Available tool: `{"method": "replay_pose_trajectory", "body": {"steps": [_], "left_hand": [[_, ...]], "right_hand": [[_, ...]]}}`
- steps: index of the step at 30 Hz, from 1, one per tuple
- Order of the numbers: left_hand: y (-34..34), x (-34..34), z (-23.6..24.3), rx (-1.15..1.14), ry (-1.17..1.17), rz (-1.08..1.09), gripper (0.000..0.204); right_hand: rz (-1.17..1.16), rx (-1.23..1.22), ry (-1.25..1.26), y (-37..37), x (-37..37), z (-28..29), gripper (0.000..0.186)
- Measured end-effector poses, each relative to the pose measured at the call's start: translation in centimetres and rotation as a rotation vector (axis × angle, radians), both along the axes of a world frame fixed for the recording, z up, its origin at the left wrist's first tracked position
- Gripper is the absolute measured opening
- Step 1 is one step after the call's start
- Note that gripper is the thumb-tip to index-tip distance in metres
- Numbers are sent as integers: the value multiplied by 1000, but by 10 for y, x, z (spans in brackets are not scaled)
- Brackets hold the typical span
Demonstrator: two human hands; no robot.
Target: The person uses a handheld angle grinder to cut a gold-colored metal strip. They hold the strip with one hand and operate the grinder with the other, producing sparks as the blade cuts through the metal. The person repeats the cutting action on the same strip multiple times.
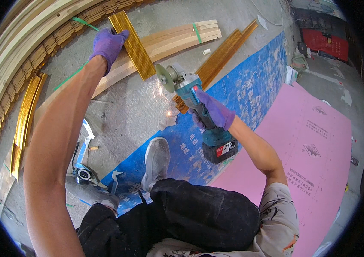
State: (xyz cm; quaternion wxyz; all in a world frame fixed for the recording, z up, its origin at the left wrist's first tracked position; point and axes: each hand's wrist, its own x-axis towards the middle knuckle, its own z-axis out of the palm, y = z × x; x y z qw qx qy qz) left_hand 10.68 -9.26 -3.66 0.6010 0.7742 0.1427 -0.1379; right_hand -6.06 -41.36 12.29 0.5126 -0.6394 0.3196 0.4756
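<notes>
My left hand (107, 47), in a purple glove, is closed around the upper part of a short gold patterned trim strip (134, 47). My right hand (216, 110), also gloved in purple, grips a teal cordless angle grinder (186, 87) with a black battery at its lower end. The grinder's round disc (164, 78) is at the strip's lower right end; whether it touches is hard to tell. Bright sparks (160, 91) fall beneath the disc toward the concrete floor. More gold trim strips (216, 62) lie on the floor just beyond the grinder.
Pale wooden strips (177, 38) bound with green tape lie behind the gold piece. Stacked long trims (23, 40) line the left, with gold lengths (27, 120) beside them. A blue printed sheet (250, 81) and a pink board (301, 141) cover floor at right. A tape measure (83, 174) lies near my shoe.
</notes>
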Motion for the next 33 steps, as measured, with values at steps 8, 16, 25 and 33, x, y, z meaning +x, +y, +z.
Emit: {"method": "replay_pose_trajectory", "body": {"steps": [8,16,25,33], "left_hand": [[1,2,-5,93,3,-16,32],[0,-11,6,27,-49,15,46],[-27,-73,39,630,-314,-124,87],[-26,-74,34,655,-284,-178,83]], "right_hand": [[5,-7,-1,-2,-2,-2,79],[3,23,1,-1,-1,1,76],[-20,20,-7,0,-3,5,80],[-5,-18,9,2,-3,3,80]]}}
